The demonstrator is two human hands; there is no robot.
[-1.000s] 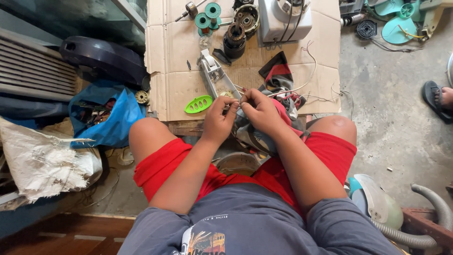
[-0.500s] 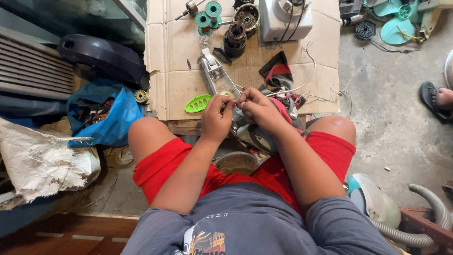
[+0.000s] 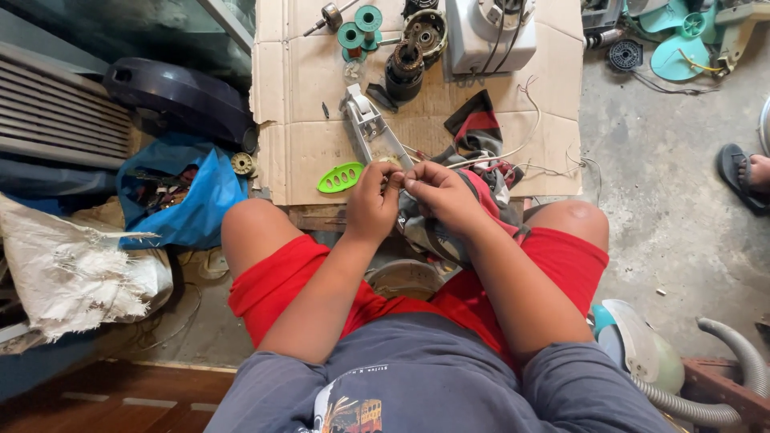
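- Presently, left hand [image 3: 373, 200] and right hand [image 3: 437, 192] meet over the cardboard [image 3: 305, 144] edge, fingertips pinched on a thin wire [image 3: 481, 158].
- Green oval piece [image 3: 340, 177] just beside left hand.

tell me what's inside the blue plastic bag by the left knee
The crumpled blue plastic bag lies open, with a dark tangle of small parts and wires showing at its mouth; they are too small to tell apart. Anything deeper is covered by the bag's folds.

Blue plastic bag [image 3: 188, 204] beside white sack [image 3: 80, 273]
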